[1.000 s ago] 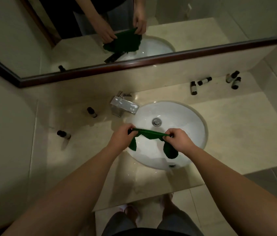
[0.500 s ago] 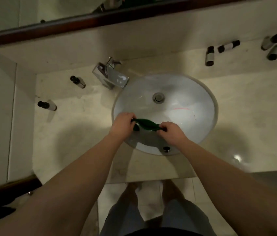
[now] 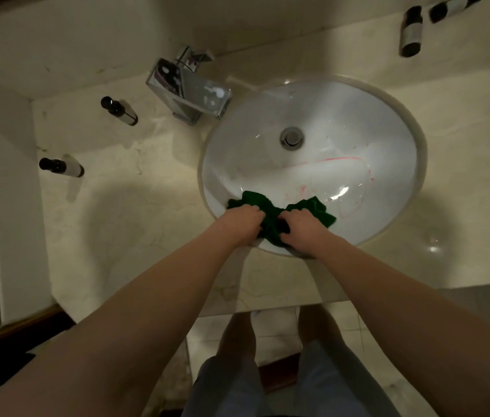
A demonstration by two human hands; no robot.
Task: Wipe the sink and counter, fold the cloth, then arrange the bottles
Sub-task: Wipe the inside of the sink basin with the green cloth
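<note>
A bunched dark green cloth (image 3: 271, 210) lies against the near inner wall of the white oval sink (image 3: 388, 139). My left hand (image 3: 242, 222) and my right hand (image 3: 301, 227) both grip it, close together, knuckles up. Faint red marks streak the basin to the right of the cloth. Two small dark-capped bottles lie on the beige counter (image 3: 123, 206) at the left, one (image 3: 119, 111) near the tap, another (image 3: 61, 167) nearer the wall. Two more bottles lie at the top right, one (image 3: 410, 31) whole and another (image 3: 451, 6) cut by the frame edge.
A chrome tap (image 3: 188, 85) overhangs the sink's back left rim, and the drain (image 3: 291, 137) sits mid-basin. A wall panel (image 3: 3, 191) bounds the counter on the left. The counter's front edge runs just below my forearms, with my legs and the tiled floor beneath.
The view has tilted down and closer, so the mirror is out of frame. My hands have come together and lowered the stretched cloth into a bunch against the near sink wall.
</note>
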